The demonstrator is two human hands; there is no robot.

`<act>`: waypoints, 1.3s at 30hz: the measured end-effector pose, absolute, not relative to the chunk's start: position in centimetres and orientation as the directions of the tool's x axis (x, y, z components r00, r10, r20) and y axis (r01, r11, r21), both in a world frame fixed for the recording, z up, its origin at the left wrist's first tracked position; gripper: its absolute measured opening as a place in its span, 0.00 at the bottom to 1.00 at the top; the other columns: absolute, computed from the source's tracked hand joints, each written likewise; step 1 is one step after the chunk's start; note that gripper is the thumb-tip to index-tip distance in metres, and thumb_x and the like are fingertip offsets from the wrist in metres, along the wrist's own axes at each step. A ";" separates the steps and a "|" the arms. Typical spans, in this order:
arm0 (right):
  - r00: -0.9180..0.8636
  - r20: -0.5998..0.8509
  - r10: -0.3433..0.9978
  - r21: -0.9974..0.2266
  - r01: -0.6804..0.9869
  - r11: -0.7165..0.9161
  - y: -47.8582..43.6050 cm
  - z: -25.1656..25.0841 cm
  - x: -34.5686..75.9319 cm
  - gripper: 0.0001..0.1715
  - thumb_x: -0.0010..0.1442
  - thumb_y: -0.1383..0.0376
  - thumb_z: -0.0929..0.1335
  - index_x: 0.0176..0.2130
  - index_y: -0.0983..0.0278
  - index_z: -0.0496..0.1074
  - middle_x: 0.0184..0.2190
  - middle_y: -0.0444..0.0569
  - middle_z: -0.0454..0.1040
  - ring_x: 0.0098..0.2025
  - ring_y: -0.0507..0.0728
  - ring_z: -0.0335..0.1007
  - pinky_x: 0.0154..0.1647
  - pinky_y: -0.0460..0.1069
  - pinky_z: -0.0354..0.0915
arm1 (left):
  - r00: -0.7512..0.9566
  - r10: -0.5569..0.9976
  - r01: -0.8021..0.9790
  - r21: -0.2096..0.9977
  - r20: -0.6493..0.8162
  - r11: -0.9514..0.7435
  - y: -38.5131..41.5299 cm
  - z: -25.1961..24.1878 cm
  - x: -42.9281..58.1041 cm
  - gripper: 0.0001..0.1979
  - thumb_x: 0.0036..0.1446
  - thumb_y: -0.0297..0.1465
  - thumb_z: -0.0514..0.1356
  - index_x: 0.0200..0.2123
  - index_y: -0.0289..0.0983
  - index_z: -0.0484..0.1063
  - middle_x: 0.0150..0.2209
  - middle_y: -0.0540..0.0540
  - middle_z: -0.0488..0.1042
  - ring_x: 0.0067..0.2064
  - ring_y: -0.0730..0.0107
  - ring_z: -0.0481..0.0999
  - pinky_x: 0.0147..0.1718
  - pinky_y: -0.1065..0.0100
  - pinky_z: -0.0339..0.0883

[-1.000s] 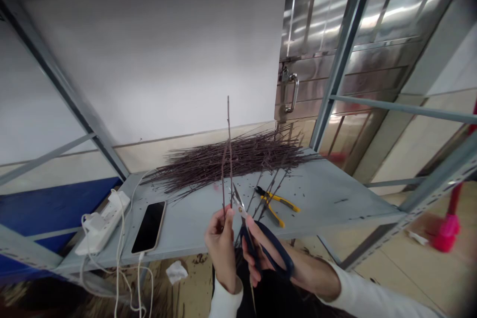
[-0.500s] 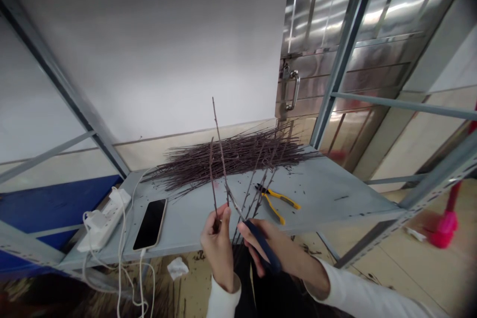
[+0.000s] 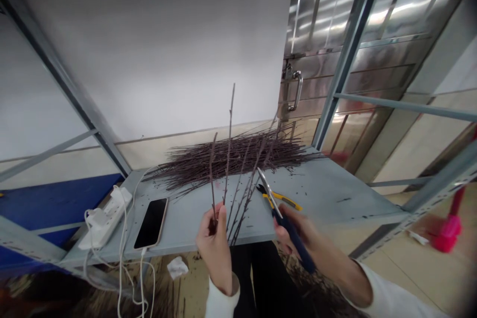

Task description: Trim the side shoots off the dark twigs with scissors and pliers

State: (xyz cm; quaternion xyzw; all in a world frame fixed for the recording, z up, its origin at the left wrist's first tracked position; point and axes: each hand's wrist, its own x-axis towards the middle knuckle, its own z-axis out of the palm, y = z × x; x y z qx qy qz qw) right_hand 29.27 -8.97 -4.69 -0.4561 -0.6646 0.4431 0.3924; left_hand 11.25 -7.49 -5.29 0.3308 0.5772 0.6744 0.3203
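Observation:
My left hand (image 3: 215,246) is shut on a few thin, dark, upright twigs (image 3: 229,139), which rise well above the fingers. My right hand (image 3: 298,238) grips scissors (image 3: 290,226) with navy handles, their steel blades (image 3: 266,190) pointing up and left over the shelf. The blades stand apart from the held twigs. More thin twigs (image 3: 246,198) slant between my hands, and I cannot tell whether they are held. Behind them lies a broad pile of dark twigs (image 3: 231,161) on the grey metal shelf (image 3: 328,198). Yellow-handled pliers (image 3: 278,198) lie just beyond the blades.
A black smartphone (image 3: 151,223) with a white cable lies at the shelf's left, next to a white power strip (image 3: 106,218). Small twig bits dot the shelf. A crumpled tissue (image 3: 178,267) and twig scraps lie on the floor. Steel uprights frame the shelf.
My right hand has moved right, away from the held twigs, with the scissors now tilted upward. The held twigs stand more upright, and my left hand sits slightly further left.

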 end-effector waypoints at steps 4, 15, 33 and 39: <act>-0.222 0.269 0.937 -0.748 0.565 0.349 -9.6 -2.9 30.4 0.25 0.59 0.48 0.62 0.47 0.63 0.60 0.36 0.54 0.74 0.35 0.60 0.72 0.34 0.53 0.68 | -0.570 0.817 -0.040 0.990 0.086 -0.133 -7.6 -5.3 12.0 0.21 0.42 0.47 0.66 0.31 0.34 0.77 0.33 0.40 0.80 0.36 0.58 0.77 0.38 0.62 0.70; -0.428 0.629 0.649 0.129 0.881 0.456 -6.3 -0.2 30.5 0.15 0.63 0.54 0.61 0.35 0.64 0.64 0.30 0.52 0.70 0.33 0.60 0.70 0.32 0.51 0.63 | -0.569 0.821 -0.046 0.996 0.038 -0.079 -7.3 -5.4 12.3 0.23 0.42 0.48 0.65 0.32 0.33 0.78 0.31 0.41 0.80 0.35 0.60 0.76 0.35 0.64 0.68; -0.587 0.484 0.649 0.351 0.809 0.471 -5.6 2.2 30.7 0.05 0.59 0.68 0.65 0.38 0.62 0.65 0.34 0.52 0.72 0.34 0.60 0.71 0.35 0.52 0.61 | -0.578 0.795 0.116 0.983 0.186 -0.145 -7.5 -6.2 12.4 0.22 0.47 0.49 0.62 0.32 0.35 0.78 0.33 0.42 0.78 0.32 0.64 0.73 0.34 0.65 0.65; -0.589 0.448 0.673 0.322 0.808 0.493 -5.1 2.0 30.8 0.06 0.57 0.70 0.67 0.36 0.61 0.65 0.28 0.48 0.74 0.29 0.58 0.72 0.26 0.49 0.56 | -0.570 0.804 0.118 0.985 0.169 -0.124 -7.6 -6.3 12.1 0.23 0.46 0.49 0.63 0.33 0.35 0.79 0.32 0.42 0.78 0.32 0.63 0.73 0.33 0.65 0.65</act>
